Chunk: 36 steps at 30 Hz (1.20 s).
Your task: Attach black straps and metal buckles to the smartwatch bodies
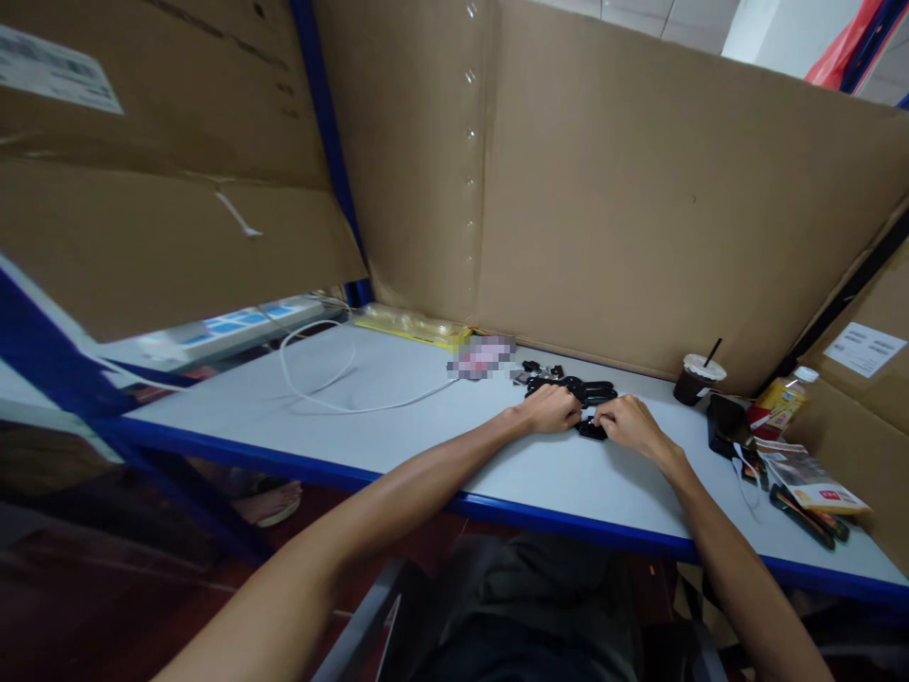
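Observation:
Both my hands meet over the middle of the white table (341,440). My left hand (554,409) has its fingers curled at the left end of a small black part (591,429). From the other side, the closed fingers of my right hand (629,421) touch the same part. Just behind my hands lie several black curved pieces (600,391), close together. Small dark and metallic bits (541,367) sit behind those. The fingertips of both hands are too small to make out in detail.
A white cable (369,409) loops across the left side. Yellow-edged clear packaging (412,327) lies along the back. At right stand a dark drink cup (700,379) and a bottle (790,398), near a black box (725,424) and a snack packet (810,478). Cardboard (639,189) walls the back.

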Each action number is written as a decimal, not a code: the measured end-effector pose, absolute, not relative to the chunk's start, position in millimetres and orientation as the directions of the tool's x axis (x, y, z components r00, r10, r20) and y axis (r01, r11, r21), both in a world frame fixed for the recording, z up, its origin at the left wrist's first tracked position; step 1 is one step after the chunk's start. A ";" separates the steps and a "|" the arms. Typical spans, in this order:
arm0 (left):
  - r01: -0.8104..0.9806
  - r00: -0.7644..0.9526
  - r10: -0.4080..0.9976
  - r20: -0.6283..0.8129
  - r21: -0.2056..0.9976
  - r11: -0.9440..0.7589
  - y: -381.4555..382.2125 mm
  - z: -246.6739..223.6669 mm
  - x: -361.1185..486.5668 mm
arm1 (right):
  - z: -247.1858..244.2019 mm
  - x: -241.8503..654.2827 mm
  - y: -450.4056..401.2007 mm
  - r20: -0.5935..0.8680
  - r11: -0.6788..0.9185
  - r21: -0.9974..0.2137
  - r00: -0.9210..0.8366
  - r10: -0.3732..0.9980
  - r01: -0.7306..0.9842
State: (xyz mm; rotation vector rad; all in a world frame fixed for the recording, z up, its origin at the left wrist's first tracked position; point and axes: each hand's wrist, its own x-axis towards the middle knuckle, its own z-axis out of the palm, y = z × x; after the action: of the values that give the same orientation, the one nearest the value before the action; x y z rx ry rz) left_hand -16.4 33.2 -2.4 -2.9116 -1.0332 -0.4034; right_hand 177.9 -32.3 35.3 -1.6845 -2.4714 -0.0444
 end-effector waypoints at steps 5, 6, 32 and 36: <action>0.626 0.742 0.623 0.248 0.077 -0.776 33.0 -2.2 -16.7 | 36.1 178.9 -32.5 0.143 0.335 -0.014 -0.330 0.933 0.942; 0.627 0.741 0.624 0.248 0.079 -0.775 33.1 -2.3 -16.7 | 35.9 178.9 -32.4 0.149 0.336 -0.019 -0.329 0.932 0.942; 0.610 0.750 0.612 0.252 0.094 -0.786 33.2 -1.4 -17.2 | 35.6 179.3 -31.9 0.180 0.390 -0.107 -0.368 0.912 0.915; 0.613 0.749 0.614 0.249 0.092 -0.785 32.8 -0.9 -17.0 | 33.1 178.7 -30.7 0.184 0.446 -0.161 -0.417 0.890 0.880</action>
State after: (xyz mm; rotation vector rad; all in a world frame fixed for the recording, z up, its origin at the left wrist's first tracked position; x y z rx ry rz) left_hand -17.0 32.8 -0.9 -2.9424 -1.0318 -0.4207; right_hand 178.7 -30.7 33.1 -1.5347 -2.4566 0.0575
